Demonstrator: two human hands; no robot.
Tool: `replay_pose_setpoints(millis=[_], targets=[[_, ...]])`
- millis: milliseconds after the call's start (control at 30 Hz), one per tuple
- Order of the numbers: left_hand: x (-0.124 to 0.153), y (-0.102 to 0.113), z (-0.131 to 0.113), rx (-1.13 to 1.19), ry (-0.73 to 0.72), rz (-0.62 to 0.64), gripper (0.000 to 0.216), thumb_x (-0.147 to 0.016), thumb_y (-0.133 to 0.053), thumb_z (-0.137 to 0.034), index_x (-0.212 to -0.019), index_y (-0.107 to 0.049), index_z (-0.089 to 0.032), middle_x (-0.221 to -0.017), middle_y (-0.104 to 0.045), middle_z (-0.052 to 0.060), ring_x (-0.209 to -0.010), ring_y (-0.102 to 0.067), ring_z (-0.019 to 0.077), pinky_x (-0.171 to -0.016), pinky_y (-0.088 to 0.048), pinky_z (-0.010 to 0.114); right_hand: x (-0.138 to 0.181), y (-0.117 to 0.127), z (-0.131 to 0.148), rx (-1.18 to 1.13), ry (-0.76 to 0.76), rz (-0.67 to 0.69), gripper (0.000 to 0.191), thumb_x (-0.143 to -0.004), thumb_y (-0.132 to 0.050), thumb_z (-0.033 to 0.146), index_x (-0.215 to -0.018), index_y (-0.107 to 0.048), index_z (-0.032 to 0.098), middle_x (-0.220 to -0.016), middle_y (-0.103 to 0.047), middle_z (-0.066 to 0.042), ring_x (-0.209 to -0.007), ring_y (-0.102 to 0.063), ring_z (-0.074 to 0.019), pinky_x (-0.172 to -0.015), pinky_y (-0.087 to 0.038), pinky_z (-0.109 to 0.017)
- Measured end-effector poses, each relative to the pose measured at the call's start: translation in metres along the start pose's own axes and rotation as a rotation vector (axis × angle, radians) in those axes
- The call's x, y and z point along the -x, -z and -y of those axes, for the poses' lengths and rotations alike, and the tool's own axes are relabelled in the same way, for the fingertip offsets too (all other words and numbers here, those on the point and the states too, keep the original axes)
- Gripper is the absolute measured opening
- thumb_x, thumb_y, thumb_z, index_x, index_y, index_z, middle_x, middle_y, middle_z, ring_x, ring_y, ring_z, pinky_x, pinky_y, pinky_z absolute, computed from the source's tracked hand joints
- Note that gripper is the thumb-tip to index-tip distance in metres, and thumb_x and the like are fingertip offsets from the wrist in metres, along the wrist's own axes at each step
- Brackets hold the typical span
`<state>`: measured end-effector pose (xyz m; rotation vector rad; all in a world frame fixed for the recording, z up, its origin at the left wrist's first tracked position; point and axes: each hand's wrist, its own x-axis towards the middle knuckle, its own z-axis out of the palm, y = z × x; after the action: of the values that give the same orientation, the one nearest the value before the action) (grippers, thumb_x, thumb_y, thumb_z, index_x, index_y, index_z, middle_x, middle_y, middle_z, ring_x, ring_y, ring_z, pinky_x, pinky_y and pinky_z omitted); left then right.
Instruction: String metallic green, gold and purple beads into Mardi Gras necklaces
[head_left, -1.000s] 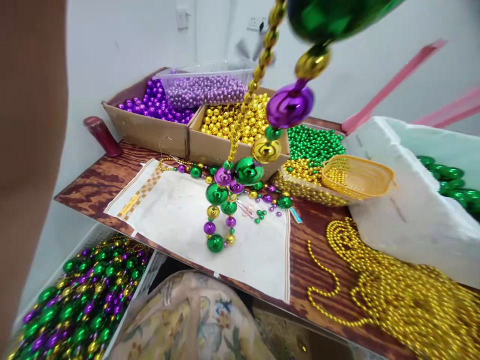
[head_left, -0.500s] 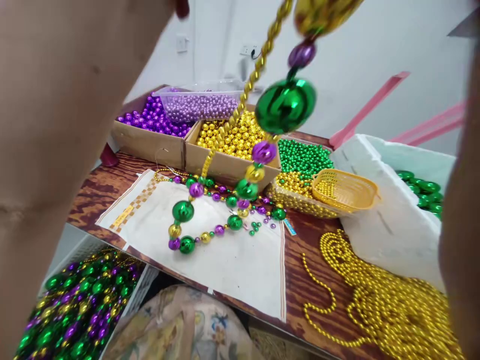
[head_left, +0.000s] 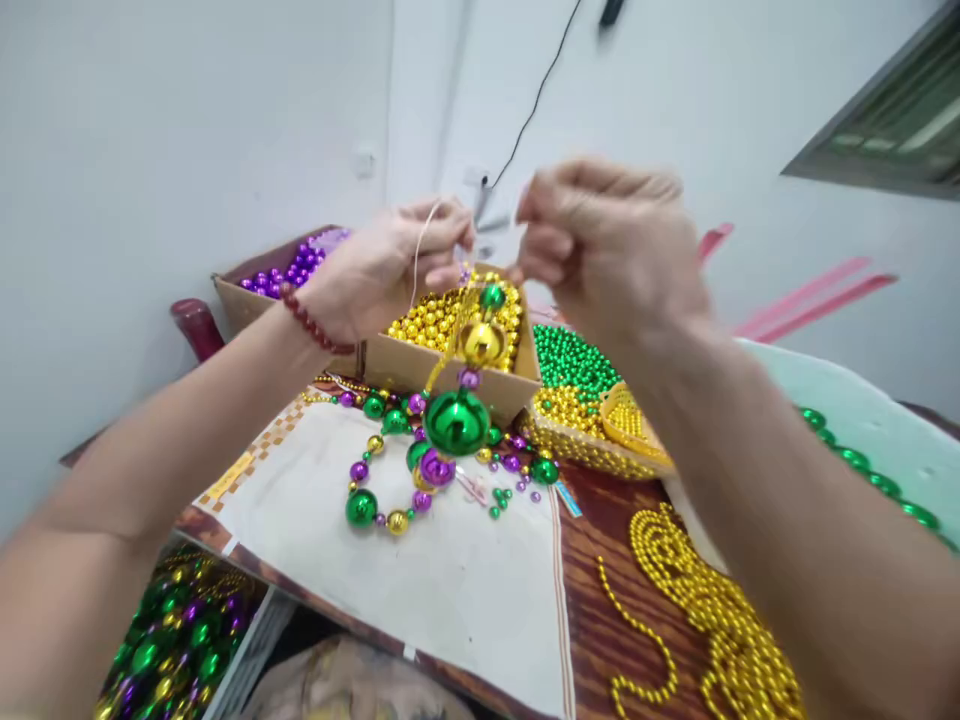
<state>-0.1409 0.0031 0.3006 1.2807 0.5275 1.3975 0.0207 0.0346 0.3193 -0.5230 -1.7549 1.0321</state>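
Observation:
Both hands are raised over the table, a short gap apart. My left hand [head_left: 397, 255], with a dark red bead bracelet [head_left: 307, 325] at its wrist, is closed in a pinch on a pale string [head_left: 420, 245] that loops over its fingers. Below the fingertips hangs a bead necklace [head_left: 456, 422] of large green, gold and purple beads, its lower part reaching down to the white cloth [head_left: 480, 580]. My right hand [head_left: 611, 245], blurred by motion, is closed too, with a bit of pale string showing at its fingertips.
Behind stand cardboard boxes of purple beads [head_left: 281, 272] and gold beads [head_left: 420, 325]. Green beads [head_left: 574, 365] and a yellow basket [head_left: 630, 420] lie to their right. Gold bead chains [head_left: 712, 600] heap by a white foam box [head_left: 847, 420]. Finished-looking strands [head_left: 180, 630] fill a crate at lower left.
Both hands have come down into view and closer together, from above the frame. The necklace has sunk with them, more of it lying on the cloth. The view has tilted up.

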Motion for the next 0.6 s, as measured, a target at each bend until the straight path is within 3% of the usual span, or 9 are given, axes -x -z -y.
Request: replay_pose_setpoints(millis=[133,267,500,600], targets=[[0.018,0.013,0.024,0.029,-0.09,-0.108,0.024,-0.09,-0.065,-0.018,-0.067,-0.06,-0.014,-0.055,-0.047,-0.005,-0.049,-0.051,0.0049,-0.055,-0.044,0.02,0.022,-0.011,-0.008,0.08,-0.095,0.125,0.026,-0.092,-0.065,0.026,-0.068,-0.062,0.016,-0.053,-0.05,0.004,-0.046,-0.043,-0.0057,-0.046,-0.041,-0.02],[0.033,0.015,0.046,-0.052,-0.204,-0.175,0.022,-0.084,-0.074,-0.03,-0.07,-0.063,-0.017,-0.061,-0.054,-0.003,-0.058,-0.052,0.0074,-0.062,-0.045,0.022,0.042,-0.019,-0.024,0.152,-0.158,0.234,0.03,-0.087,-0.07,0.036,-0.066,-0.065,0.015,-0.055,-0.059,0.001,-0.047,-0.049,-0.0062,-0.045,-0.041,-0.02],[0.046,0.021,0.068,-0.268,-0.256,-0.193,0.024,-0.084,-0.072,-0.037,-0.07,-0.067,-0.018,-0.064,-0.055,-0.002,-0.063,-0.05,0.0092,-0.067,-0.044,0.022,0.06,-0.024,-0.053,0.137,-0.176,0.138,0.025,-0.084,-0.069,0.036,-0.071,-0.068,0.015,-0.055,-0.06,0.002,-0.043,-0.048,-0.0049,-0.042,-0.037,-0.019],[0.05,0.018,0.076,-0.285,-0.224,-0.17,0.023,-0.086,-0.069,-0.034,-0.07,-0.067,-0.018,-0.063,-0.056,-0.002,-0.063,-0.052,0.0092,-0.068,-0.045,0.022,0.067,-0.026,-0.066,0.125,-0.226,0.184,0.021,-0.086,-0.063,0.028,-0.069,-0.064,0.016,-0.055,-0.059,0.003,-0.042,-0.047,-0.0043,-0.041,-0.036,-0.018]])
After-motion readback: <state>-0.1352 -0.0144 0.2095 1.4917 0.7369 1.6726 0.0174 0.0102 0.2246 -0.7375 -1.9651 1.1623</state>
